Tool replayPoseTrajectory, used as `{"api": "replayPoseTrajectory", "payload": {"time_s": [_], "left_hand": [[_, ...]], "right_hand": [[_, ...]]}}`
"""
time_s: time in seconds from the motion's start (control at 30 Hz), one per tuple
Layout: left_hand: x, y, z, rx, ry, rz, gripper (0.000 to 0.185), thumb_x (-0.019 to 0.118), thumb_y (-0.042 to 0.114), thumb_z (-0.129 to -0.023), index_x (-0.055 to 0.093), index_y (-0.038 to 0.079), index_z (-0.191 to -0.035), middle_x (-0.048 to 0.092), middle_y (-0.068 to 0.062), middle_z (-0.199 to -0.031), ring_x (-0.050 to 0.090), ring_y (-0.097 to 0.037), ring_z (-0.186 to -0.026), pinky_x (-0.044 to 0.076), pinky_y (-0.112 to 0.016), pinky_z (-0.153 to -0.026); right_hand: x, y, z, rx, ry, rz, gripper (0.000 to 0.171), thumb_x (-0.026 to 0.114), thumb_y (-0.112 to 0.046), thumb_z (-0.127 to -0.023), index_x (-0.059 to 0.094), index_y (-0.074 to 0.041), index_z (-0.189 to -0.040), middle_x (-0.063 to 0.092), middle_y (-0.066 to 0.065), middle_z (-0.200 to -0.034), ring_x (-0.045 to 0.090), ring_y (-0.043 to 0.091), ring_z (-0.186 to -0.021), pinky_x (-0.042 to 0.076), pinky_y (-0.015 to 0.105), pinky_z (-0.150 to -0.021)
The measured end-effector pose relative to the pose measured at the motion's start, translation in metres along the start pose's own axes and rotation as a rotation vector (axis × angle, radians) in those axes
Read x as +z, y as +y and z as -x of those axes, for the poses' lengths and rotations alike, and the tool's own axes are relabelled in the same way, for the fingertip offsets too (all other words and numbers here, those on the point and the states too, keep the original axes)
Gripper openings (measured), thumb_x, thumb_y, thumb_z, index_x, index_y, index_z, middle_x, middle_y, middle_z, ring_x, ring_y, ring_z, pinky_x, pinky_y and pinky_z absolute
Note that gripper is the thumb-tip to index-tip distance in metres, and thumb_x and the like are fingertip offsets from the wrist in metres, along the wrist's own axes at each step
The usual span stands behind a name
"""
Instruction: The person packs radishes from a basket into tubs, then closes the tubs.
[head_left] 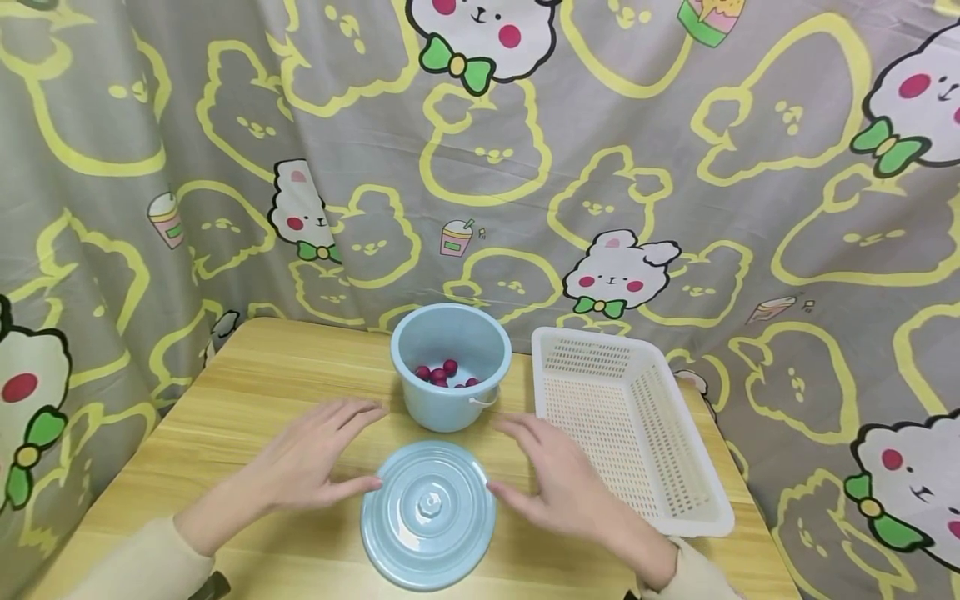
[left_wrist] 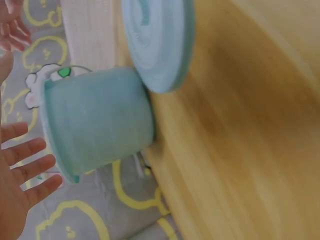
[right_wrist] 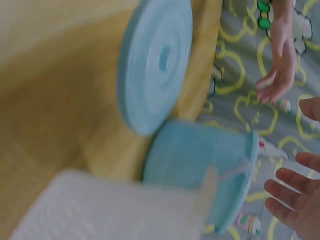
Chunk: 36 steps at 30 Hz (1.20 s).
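Observation:
A round light-blue lid (head_left: 429,550) with a small knob lies on the wooden table, in front of a light-blue bucket (head_left: 442,408). Several dark red balls (head_left: 438,376) rest at the bottom of the bucket. My left hand (head_left: 318,454) hovers left of the lid and bucket, fingers extended and holding nothing. On the other side my right hand (head_left: 555,479) is spread in the same way, between the lid and the white basket. In the left wrist view the bucket (left_wrist: 102,117) is near my left fingers; the right wrist view shows the lid (right_wrist: 157,65) apart from my right fingers.
A white perforated plastic basket (head_left: 712,492) stands on the right of the table (head_left: 300,367). Behind the table hangs a grey curtain (head_left: 495,225) with yellow outlines and cartoon animals. The bucket has a thin white handle (head_left: 483,402) on its right side.

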<state>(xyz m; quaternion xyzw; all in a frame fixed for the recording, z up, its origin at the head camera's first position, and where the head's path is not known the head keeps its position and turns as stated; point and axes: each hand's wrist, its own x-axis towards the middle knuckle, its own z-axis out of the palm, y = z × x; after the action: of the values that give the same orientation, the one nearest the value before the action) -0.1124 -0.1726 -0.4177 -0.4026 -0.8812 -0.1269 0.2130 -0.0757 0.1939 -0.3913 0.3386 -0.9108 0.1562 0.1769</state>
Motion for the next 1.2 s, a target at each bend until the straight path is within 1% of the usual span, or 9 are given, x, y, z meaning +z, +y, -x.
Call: {"api": "replayPoseTrajectory", "payload": {"time_s": [0.07,0.13,0.3,0.37,0.53,0.63,0.83,1.03,1.2], "left_hand": [[0.004,0.0,0.004,-0.003,-0.016,-0.001,0.087,0.069,0.071,-0.089,0.056,0.008,-0.147,0.065,-0.009,-0.141,0.066,-0.027,-0.125,0.059,-0.048,-0.103],[0.008,0.001,0.009,-0.006,-0.037,-0.001,0.09,0.07,0.072,-0.089,0.054,0.007,-0.15,0.064,-0.009,-0.144,0.066,-0.027,-0.127,0.059,-0.048,-0.103],[0.018,0.005,0.021,-0.027,-0.092,0.006,0.099,0.08,0.067,-0.082,0.048,0.007,-0.154,0.063,-0.011,-0.148,0.065,-0.03,-0.132,0.058,-0.049,-0.105],[0.022,0.006,0.026,-0.043,-0.116,0.013,0.101,0.081,0.067,-0.08,0.048,0.008,-0.155,0.062,-0.011,-0.15,0.064,-0.03,-0.133,0.058,-0.05,-0.106],[0.031,0.01,0.036,-0.083,-0.2,0.041,0.104,0.074,0.075,-0.082,0.045,0.011,-0.158,0.058,-0.009,-0.156,0.061,-0.032,-0.138,0.056,-0.052,-0.109],[0.036,0.011,0.041,-0.09,-0.241,0.055,0.106,0.069,0.081,-0.083,0.043,0.011,-0.159,0.056,-0.011,-0.157,0.06,-0.034,-0.139,0.056,-0.053,-0.109],[0.049,0.013,0.047,-0.089,-0.285,0.07,0.113,0.065,0.087,-0.08,0.043,0.009,-0.159,0.055,-0.016,-0.157,0.06,-0.038,-0.139,0.056,-0.055,-0.107],[0.056,0.016,0.053,-0.083,-0.298,0.08,0.115,0.062,0.09,-0.078,0.045,0.009,-0.158,0.054,-0.018,-0.158,0.06,-0.04,-0.138,0.057,-0.057,-0.105],[0.061,0.017,0.057,-0.087,-0.312,0.077,0.114,0.06,0.091,-0.079,0.046,0.009,-0.157,0.053,-0.019,-0.158,0.059,-0.041,-0.139,0.056,-0.058,-0.106]], "right_hand": [[0.008,-0.008,0.004,-0.029,-0.014,0.013,0.076,0.082,-0.052,-0.086,0.057,-0.014,-0.147,0.065,0.004,-0.143,0.065,0.021,-0.129,0.059,0.044,-0.105],[0.017,-0.014,0.008,-0.048,-0.032,0.028,0.078,0.081,-0.055,-0.087,0.055,-0.015,-0.148,0.063,0.004,-0.144,0.064,0.021,-0.131,0.058,0.043,-0.106],[0.045,-0.025,0.022,-0.064,-0.052,0.045,0.087,0.081,-0.06,-0.085,0.05,-0.014,-0.152,0.059,0.007,-0.149,0.063,0.022,-0.132,0.057,0.043,-0.108],[0.054,-0.027,0.027,-0.065,-0.053,0.045,0.09,0.081,-0.061,-0.084,0.048,-0.013,-0.154,0.058,0.008,-0.152,0.063,0.022,-0.133,0.058,0.043,-0.107],[0.074,-0.028,0.039,-0.059,-0.072,0.079,0.095,0.078,-0.066,-0.084,0.046,-0.013,-0.156,0.053,0.01,-0.156,0.061,0.024,-0.135,0.059,0.044,-0.104],[0.084,-0.026,0.046,-0.042,-0.115,0.099,0.097,0.073,-0.071,-0.086,0.044,-0.013,-0.157,0.051,0.011,-0.158,0.059,0.026,-0.139,0.058,0.045,-0.106],[0.096,-0.021,0.056,0.02,-0.234,0.071,0.102,0.063,-0.08,-0.087,0.04,-0.013,-0.161,0.044,0.014,-0.164,0.051,0.029,-0.148,0.054,0.049,-0.112],[0.1,-0.017,0.063,0.067,-0.305,0.07,0.108,0.056,-0.088,-0.086,0.038,-0.015,-0.162,0.04,0.017,-0.166,0.049,0.033,-0.15,0.052,0.053,-0.114],[0.102,-0.014,0.067,0.109,-0.366,0.054,0.111,0.055,-0.091,-0.083,0.037,-0.016,-0.163,0.037,0.018,-0.168,0.048,0.036,-0.15,0.05,0.056,-0.115]]}}
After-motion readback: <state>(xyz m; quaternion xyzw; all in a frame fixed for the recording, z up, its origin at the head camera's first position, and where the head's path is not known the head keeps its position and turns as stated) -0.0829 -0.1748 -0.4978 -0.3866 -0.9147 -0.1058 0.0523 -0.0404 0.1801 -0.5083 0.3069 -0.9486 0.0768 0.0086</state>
